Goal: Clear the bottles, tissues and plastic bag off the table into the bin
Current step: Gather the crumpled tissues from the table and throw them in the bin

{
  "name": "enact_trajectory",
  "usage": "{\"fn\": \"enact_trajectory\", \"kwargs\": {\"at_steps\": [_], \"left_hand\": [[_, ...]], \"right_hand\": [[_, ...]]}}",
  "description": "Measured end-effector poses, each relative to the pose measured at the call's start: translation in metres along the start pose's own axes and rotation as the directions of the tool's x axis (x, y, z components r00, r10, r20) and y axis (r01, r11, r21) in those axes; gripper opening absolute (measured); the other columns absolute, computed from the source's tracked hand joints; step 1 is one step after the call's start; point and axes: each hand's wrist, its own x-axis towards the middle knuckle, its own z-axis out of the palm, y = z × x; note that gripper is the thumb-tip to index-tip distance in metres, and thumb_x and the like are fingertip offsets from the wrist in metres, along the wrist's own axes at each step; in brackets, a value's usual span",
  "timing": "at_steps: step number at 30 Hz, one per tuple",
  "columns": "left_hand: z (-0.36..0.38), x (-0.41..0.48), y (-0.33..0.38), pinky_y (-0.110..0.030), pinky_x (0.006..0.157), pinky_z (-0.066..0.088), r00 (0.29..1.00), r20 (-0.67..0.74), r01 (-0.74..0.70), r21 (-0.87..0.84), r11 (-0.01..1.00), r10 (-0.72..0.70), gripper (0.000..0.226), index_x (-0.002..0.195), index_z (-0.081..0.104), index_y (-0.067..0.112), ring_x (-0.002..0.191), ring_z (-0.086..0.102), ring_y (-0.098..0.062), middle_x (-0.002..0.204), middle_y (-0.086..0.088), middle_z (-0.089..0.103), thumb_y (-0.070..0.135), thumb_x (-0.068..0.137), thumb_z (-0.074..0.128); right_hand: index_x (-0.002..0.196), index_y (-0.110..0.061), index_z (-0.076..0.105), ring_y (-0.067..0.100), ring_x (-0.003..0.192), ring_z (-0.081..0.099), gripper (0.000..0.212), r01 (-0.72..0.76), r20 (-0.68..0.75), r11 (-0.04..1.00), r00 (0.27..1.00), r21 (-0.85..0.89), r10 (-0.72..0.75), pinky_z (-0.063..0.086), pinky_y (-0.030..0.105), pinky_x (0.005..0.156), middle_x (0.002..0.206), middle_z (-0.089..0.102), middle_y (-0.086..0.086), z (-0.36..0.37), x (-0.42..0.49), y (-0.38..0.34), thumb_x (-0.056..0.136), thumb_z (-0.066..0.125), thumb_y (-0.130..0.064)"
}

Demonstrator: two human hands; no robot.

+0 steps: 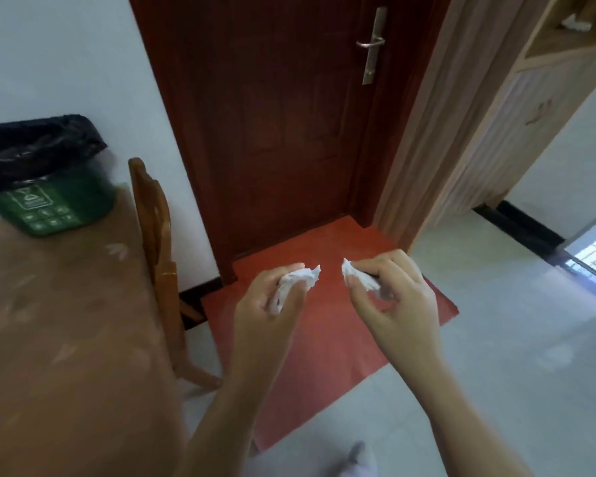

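hands [265,304] hold tissues [300,277]; bin [49,201] black-lined.

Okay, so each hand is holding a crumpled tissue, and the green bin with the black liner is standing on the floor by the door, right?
Not quite. The head view shows the green bin standing on the brown table, not on the floor by the door. The rest is right: the left hand grips one crumpled tissue, and the right hand grips another tissue.
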Motion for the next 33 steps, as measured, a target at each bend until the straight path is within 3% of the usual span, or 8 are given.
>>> {"fn": "enact_trajectory", "kwargs": {"at_steps": [3,9,13,16,21,25,29,33], "left_hand": [[0.011,0.034,-0.016,-0.014,0.073,0.048,0.997,-0.080,0.025,0.032,0.999,-0.023,0.010,0.091,0.068,0.027,0.084,0.063,0.001,0.091,0.008,0.070,0.023,0.082,0.065],[0.046,0.121,-0.025,-0.007,0.061,0.044,0.985,-0.170,0.010,0.132,0.991,0.012,0.013,0.094,0.064,0.028,0.075,0.060,0.003,0.085,0.008,0.066,0.023,0.082,0.061],[0.064,0.168,-0.024,-0.007,0.063,0.044,0.974,-0.225,0.071,0.147,0.987,-0.037,0.011,0.091,0.062,0.035,0.080,0.060,0.003,0.087,0.012,0.065,0.036,0.080,0.061],[0.063,0.194,-0.032,-0.008,0.065,0.044,0.954,-0.293,0.104,0.114,0.988,-0.067,0.009,0.091,0.065,0.032,0.080,0.062,0.001,0.087,0.008,0.067,0.025,0.084,0.065],[0.034,0.232,-0.053,-0.011,0.067,0.046,0.907,-0.414,0.129,0.109,0.986,-0.073,0.013,0.092,0.067,0.029,0.081,0.064,-0.001,0.084,0.009,0.070,0.026,0.081,0.060],[-0.004,0.270,-0.075,-0.008,0.068,0.044,0.874,-0.485,0.123,0.142,0.982,-0.039,0.011,0.091,0.066,0.030,0.081,0.063,0.003,0.087,0.009,0.070,0.024,0.082,0.064],[-0.053,0.314,-0.099,-0.008,0.068,0.044,0.833,-0.552,0.121,0.141,0.983,-0.023,0.017,0.096,0.069,0.016,0.082,0.063,0.001,0.088,0.007,0.070,0.021,0.081,0.062],[-0.108,0.351,-0.110,-0.012,0.070,0.046,0.769,-0.638,0.146,0.109,0.983,-0.044,0.017,0.096,0.069,0.017,0.084,0.063,-0.003,0.087,0.006,0.071,0.020,0.081,0.061]], "right_hand": [[0.079,-0.015,0.067,0.015,0.073,0.052,0.005,0.029,0.052,0.998,0.998,0.052,-0.032,0.039,0.022,0.064,0.074,0.058,-0.003,0.023,0.044,0.026,0.080,0.065,-0.020],[0.082,-0.011,0.069,0.017,0.074,0.054,0.009,0.139,0.094,0.980,0.984,0.144,-0.153,0.043,0.024,0.064,0.077,0.058,0.001,0.046,0.144,0.081,0.081,0.064,-0.019],[0.085,-0.013,0.068,0.014,0.078,0.055,0.016,0.142,0.154,0.965,0.972,0.222,-0.179,0.042,0.015,0.067,0.081,0.058,0.000,0.067,0.201,0.105,0.081,0.059,-0.026],[0.087,-0.012,0.068,0.011,0.079,0.056,0.011,0.163,0.207,0.945,0.952,0.284,-0.226,0.042,0.010,0.067,0.083,0.059,0.000,0.097,0.234,0.109,0.080,0.062,-0.019],[0.090,-0.014,0.067,0.014,0.078,0.056,0.013,0.182,0.300,0.910,0.904,0.374,-0.304,0.045,0.017,0.065,0.083,0.058,-0.001,0.160,0.266,0.103,0.080,0.061,-0.020],[0.089,-0.013,0.067,0.012,0.078,0.055,0.019,0.206,0.333,0.890,0.874,0.407,-0.355,0.043,0.016,0.066,0.083,0.058,-0.002,0.220,0.295,0.091,0.080,0.057,-0.026],[0.087,-0.011,0.068,0.014,0.076,0.054,0.020,0.249,0.376,0.868,0.824,0.430,-0.423,0.039,0.011,0.066,0.081,0.058,0.001,0.288,0.322,0.062,0.081,0.055,-0.026],[0.084,-0.011,0.067,0.016,0.074,0.053,0.020,0.290,0.407,0.830,0.764,0.476,-0.500,0.040,0.016,0.065,0.078,0.057,0.001,0.351,0.351,0.021,0.082,0.055,-0.027]]}}
